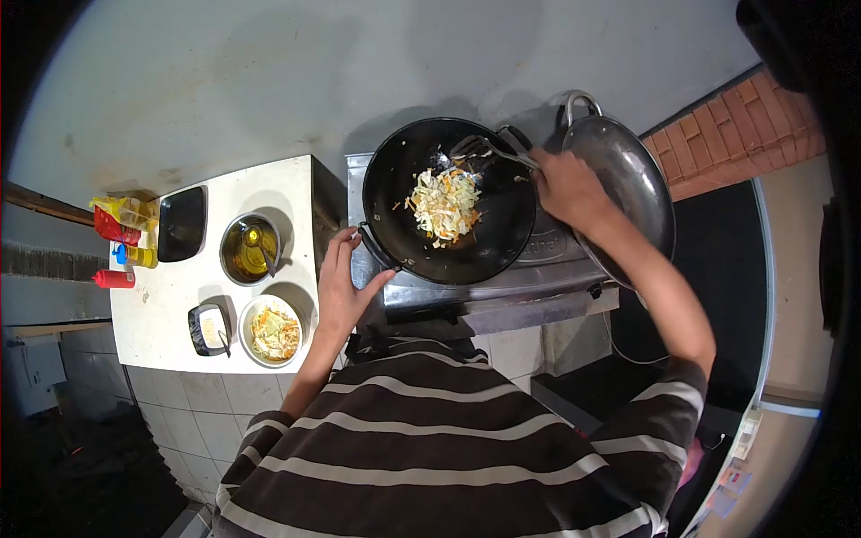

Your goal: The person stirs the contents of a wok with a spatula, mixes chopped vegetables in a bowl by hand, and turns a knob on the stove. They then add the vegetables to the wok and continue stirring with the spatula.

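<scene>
Cut vegetables (pixel 446 206) are sitting heaped in the middle of the black wok (pixel 386 179), which is standing on the metal stove (pixel 556 249). The heap is looking loose and mixed: mostly white and pale green shreds, orange bits showing through, small scraps clinging to the wok wall. The wok is looking dark, round and deep, its inside shining in places.

The right hand (pixel 574 188) is holding a spatula (pixel 475 148), fingers clamping on its handle; the metal slotted head is lying inside the wok, near the heap's upper side. The left hand (pixel 341 285) is touching the wok's left handle (pixel 377 248), thumb spreading well apart from the fingers.

Counting: 1 heap, 1 black wok, 1 spatula, 2 hands. 1 grey metal pan (pixel 619 170) is leaning at the right, 1 loop handle showing on top. The white table (pixel 161 332) is bearing 1 pot (pixel 276 235) of yellow liquid, 1 pale bowl (pixel 243 337) of shredded vegetables, 1 small black bowl (pixel 195 325) with white contents, 1 black tray (pixel 182 224), and 2 bottles: 1 red bottle (pixel 115 279), 1 yellow bottle (pixel 142 256) wearing a blue cap. 1 red packet (pixel 109 222) is lying beside them.
</scene>
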Available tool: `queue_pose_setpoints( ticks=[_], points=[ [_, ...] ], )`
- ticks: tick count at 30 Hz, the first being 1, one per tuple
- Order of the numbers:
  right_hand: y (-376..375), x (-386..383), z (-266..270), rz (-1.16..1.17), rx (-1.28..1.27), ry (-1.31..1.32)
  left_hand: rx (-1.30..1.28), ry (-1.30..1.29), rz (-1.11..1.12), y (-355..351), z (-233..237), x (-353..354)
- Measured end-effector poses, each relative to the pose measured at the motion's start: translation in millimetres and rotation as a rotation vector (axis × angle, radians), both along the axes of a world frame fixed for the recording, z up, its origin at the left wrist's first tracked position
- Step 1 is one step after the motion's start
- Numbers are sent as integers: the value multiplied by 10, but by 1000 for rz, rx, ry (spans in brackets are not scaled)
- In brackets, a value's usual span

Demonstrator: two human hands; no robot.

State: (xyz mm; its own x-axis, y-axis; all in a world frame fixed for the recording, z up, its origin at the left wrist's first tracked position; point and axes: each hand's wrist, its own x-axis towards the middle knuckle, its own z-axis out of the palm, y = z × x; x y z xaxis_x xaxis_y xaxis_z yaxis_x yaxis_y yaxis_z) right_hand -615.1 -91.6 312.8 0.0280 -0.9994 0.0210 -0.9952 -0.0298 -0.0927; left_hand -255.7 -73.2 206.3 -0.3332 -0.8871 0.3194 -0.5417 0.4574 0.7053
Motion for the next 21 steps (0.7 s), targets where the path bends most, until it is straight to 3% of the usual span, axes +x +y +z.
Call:
queue_pose_setpoints(
  ticks=[4,6,10,12,13,14,16,18,20,21],
  points=[
    [-441,120,268,107,22,170,-4,7,33,38,-46,-41],
    [-609,275,409,95,207,334,-10,-11,35,49,-60,-42],
    [-785,286,156,128,254,310,-20,-43,73,68,-68,-41],
    [-859,290,85,-112,757,69,-13,-46,96,79,-75,-34],
    [-882,120,-131,-140,799,-137,-15,-46,102,70,-77,-34],
    [-820,49,-231,-131,802,-130,-12,-44,114,65,-83,-28],
    [-559,36,-324,-209,669,-500,-7,-30,115,61,-100,-18],
    [-332,107,-318,-191,562,-562,-3,-25,125,56,-104,-20],
    [-146,176,-232,-68,453,-494,3,-28,132,62,-96,-10],
    [-47,178,-217,46,261,-376,-6,-48,128,62,-84,-4]
  ],
)
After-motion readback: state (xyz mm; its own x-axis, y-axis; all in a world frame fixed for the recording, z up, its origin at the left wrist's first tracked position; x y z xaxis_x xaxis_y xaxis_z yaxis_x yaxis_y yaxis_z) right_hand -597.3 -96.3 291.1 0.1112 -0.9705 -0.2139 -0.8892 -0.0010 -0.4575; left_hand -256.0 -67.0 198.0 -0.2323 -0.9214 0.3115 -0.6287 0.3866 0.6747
